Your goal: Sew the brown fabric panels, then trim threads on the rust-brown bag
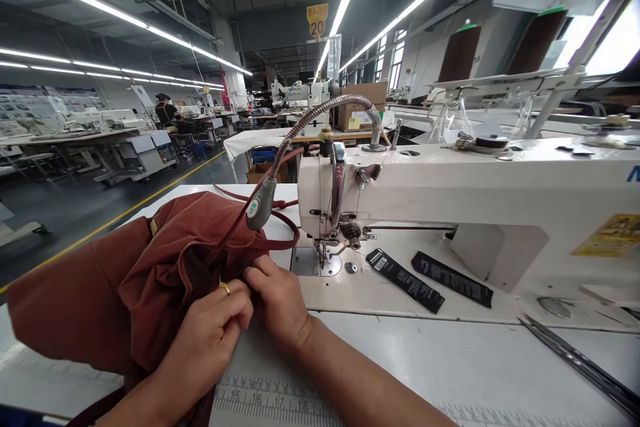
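A reddish-brown fabric bag (pixel 175 247) lies bunched at the left of the sewing machine (pixel 420 193), its straps trailing toward the needle area. My left hand (pixel 215 320), with a gold ring, is closed on the bag's edge. Beside it, nearly touching, my right hand (pixel 280 300) pinches the same dark-shadowed edge of the bag. The fingertips of both hands are partly hidden in the folds. The needle and presser foot (pixel 323 253) stand just to the right of my hands, with no fabric under them.
Two black printed labels (pixel 405 280) (pixel 453 279) lie on the machine bed. Long tweezers (pixel 580 357) rest at the right edge. A flexible lamp (pixel 263 203) hangs above the bag. A printed ruler (pixel 275 403) runs along the front. A person (pixel 166 110) sits far left.
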{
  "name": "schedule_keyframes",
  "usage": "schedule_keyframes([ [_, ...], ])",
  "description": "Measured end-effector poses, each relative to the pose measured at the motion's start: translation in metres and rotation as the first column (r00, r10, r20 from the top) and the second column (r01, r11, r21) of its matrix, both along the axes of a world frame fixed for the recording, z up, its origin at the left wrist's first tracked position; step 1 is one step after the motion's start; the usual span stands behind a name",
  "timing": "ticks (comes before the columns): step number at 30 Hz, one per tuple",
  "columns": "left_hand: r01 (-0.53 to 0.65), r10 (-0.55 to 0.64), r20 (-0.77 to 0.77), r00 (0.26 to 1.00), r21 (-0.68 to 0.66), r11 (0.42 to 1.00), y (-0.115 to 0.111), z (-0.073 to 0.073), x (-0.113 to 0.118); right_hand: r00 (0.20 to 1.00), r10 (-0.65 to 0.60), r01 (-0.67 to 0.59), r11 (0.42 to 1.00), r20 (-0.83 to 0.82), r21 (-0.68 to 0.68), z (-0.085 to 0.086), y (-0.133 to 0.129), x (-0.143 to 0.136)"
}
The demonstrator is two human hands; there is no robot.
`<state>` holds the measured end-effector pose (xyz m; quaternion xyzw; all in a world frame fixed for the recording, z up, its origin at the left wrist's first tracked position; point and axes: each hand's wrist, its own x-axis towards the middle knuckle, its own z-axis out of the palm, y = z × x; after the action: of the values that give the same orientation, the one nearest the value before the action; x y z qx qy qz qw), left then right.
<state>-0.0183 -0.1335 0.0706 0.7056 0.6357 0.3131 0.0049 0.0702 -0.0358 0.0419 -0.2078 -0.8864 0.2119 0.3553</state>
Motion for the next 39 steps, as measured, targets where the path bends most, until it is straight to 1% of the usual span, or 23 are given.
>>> schedule_keyframes([
  [3,0.013,-0.011,0.047,0.999,-0.037,0.999,0.0,0.002,-0.001,0.998,-0.052,0.056,0.982,0.027,-0.181,-0.001,0.008,-0.004],
  [4,0.033,-0.03,0.057,0.998,-0.055,0.998,0.001,0.002,-0.001,0.996,-0.073,0.081,0.973,0.046,-0.214,-0.001,0.01,-0.006],
  [6,0.053,-0.046,0.083,0.996,-0.09,0.995,0.001,0.001,-0.001,0.993,-0.1,0.113,0.968,0.067,-0.223,-0.002,0.011,-0.007],
  [7,0.043,-0.033,0.099,0.994,-0.097,0.994,0.002,0.001,-0.001,0.991,-0.111,0.124,0.972,0.077,-0.2,-0.002,0.009,-0.007],
  [9,-0.011,0.024,0.132,0.991,-0.097,0.995,0.002,0.0,-0.001,0.985,-0.129,0.141,0.985,0.116,-0.099,-0.002,0.002,-0.006],
  [12,-0.078,0.099,0.183,0.978,-0.115,0.99,0.002,0.0,-0.004,0.974,-0.104,0.095,0.994,0.199,0.051,-0.003,-0.011,-0.004],
  [14,-0.083,0.12,0.256,0.959,-0.15,0.985,0.002,0.001,-0.008,0.976,-0.079,0.071,0.996,0.205,0.048,-0.002,-0.019,-0.001],
  [17,-0.085,0.15,0.377,0.914,-0.185,0.979,0.002,0.002,-0.013,0.99,-0.031,0.029,0.999,0.138,0.016,0.002,-0.025,0.007],
  [19,-0.106,0.187,0.421,0.887,-0.207,0.973,0.001,0.004,-0.015,0.995,0.009,-0.014,0.999,0.097,0.051,0.007,-0.025,0.012],
  [22,-0.143,0.249,0.464,0.85,-0.252,0.957,-0.002,0.005,-0.016,0.986,0.065,-0.086,0.987,0.155,0.133,0.014,-0.023,0.016],
  [24,-0.164,0.266,0.494,0.828,-0.24,0.957,-0.004,0.005,-0.015,0.974,0.105,-0.137,0.979,0.201,0.154,0.016,-0.022,0.015],
  [26,-0.189,0.268,0.51,0.818,-0.202,0.961,-0.005,0.003,-0.015,0.971,0.121,-0.155,0.975,0.204,0.161,0.015,-0.021,0.012],
  [29,-0.214,0.272,0.503,0.821,-0.172,0.962,-0.005,0.0,-0.016,0.971,0.122,-0.155,0.976,0.205,0.154,0.011,-0.019,0.006],
  [32,-0.211,0.274,0.468,0.84,-0.184,0.96,-0.007,-0.003,-0.017,0.965,0.141,-0.181,0.968,0.222,0.174,0.008,-0.015,0.004],
  [34,-0.236,0.297,0.4,0.867,-0.195,0.952,-0.008,-0.004,-0.017,0.966,0.137,-0.18,0.965,0.218,0.192,0.007,-0.014,0.005],
  [36,-0.286,0.329,0.301,0.895,-0.179,0.941,-0.01,-0.004,-0.018,0.968,0.125,-0.17,0.964,0.216,0.203,0.006,-0.015,0.006],
  [38,-0.315,0.335,0.206,0.919,-0.125,0.941,-0.012,-0.003,-0.019,0.968,0.114,-0.166,0.96,0.226,0.227,0.007,-0.017,0.008],
  [39,-0.309,0.32,0.156,0.934,-0.09,0.947,-0.013,-0.003,-0.019,0.965,0.112,-0.172,0.953,0.237,0.25,0.007,-0.018,0.009],
])
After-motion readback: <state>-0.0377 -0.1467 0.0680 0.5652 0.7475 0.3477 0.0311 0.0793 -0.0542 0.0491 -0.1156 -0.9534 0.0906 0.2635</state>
